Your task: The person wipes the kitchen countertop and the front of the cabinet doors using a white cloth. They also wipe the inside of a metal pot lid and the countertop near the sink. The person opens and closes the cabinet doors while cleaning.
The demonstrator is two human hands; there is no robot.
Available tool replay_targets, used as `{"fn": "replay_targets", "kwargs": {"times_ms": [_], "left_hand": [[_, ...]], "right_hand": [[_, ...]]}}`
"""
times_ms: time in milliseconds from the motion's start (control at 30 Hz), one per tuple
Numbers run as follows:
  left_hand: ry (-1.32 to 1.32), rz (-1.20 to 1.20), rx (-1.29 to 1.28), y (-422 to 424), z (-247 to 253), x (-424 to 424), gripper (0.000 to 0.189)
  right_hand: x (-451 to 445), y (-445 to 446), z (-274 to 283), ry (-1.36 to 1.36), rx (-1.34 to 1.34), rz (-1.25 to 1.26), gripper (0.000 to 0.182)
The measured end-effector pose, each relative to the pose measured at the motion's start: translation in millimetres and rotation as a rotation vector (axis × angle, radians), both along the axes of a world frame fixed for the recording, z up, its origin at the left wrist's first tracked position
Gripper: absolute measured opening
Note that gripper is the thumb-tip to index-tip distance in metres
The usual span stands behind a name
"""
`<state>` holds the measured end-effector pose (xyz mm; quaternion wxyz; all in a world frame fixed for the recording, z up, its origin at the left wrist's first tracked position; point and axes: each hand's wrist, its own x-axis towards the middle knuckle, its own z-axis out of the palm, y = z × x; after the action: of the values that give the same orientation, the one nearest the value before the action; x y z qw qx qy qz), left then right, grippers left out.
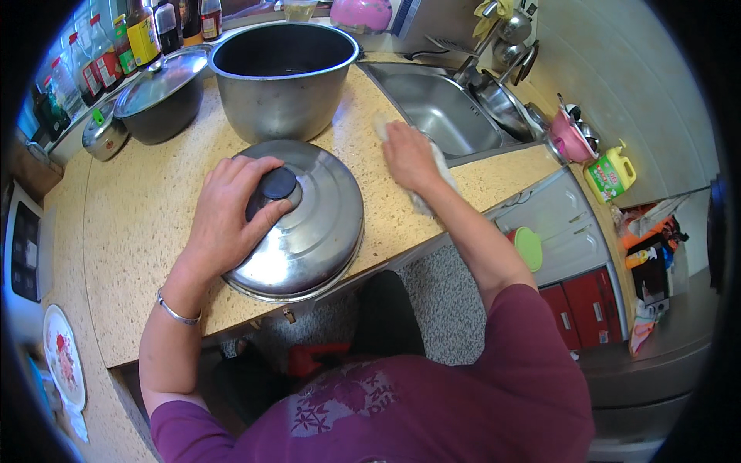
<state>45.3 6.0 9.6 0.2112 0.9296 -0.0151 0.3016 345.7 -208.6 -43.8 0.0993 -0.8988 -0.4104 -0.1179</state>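
My left hand (231, 211) grips the black knob (279, 183) of a domed stainless steel lid (312, 231), thumb and fingers on either side of it. The lid lies at the front edge of the speckled yellow countertop (139, 231); whether anything is under it cannot be told. My right hand (410, 156) presses a whitish cloth (443, 165) on the counter beside the sink, its palm hidden from view. Behind the lid stands a large uncovered metal pot (283, 98) with a dark inside.
A steel sink (446, 110) is at the right, with a metal pan (503, 107) at its far side. Left of the big pot are a dark lidded pot (165, 113) and a small metal container (105, 136). Bottles (104, 58) line the back; a floral tray (63, 356) lies far left.
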Motion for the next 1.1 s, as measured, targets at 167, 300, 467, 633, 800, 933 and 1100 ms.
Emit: {"fn": "replay_targets", "kwargs": {"times_ms": [167, 300, 467, 633, 800, 933, 1100], "left_hand": [[-0.012, -0.042, 0.006, -0.9, 1.2, 2.8, 0.048], [-0.040, -0.042, -0.018, -2.4, 1.0, 2.6, 0.045], [-0.007, -0.066, -0.012, 4.3, 5.2, -0.8, 0.046], [0.029, -0.050, 0.000, 20.7, 16.9, -13.7, 0.044], [0.077, -0.060, -0.025, 30.9, 25.5, -18.0, 0.040], [0.092, -0.057, -0.053, 34.8, 20.3, -16.6, 0.044], [0.025, -0.056, -0.021, 37.2, 11.8, -13.4, 0.042]], "right_hand": [[-25.0, 9.6, -20.9, -0.115, 0.211, 0.294, 0.041], [-10.0, 39.6, -15.5, -0.069, 0.228, 0.328, 0.034], [13.3, 74.8, -18.3, -0.085, 0.296, 0.279, 0.024], [-25.6, 50.8, -6.2, -0.007, 0.206, 0.415, 0.032], [-69.2, 33.4, 18.9, 0.006, 0.518, 0.477, 0.023], [-78.4, 48.5, 77.8, -0.094, 0.806, 0.431, 0.027], [-47.0, 72.1, 105.9, -0.077, 0.474, 0.412, 0.036]]}}
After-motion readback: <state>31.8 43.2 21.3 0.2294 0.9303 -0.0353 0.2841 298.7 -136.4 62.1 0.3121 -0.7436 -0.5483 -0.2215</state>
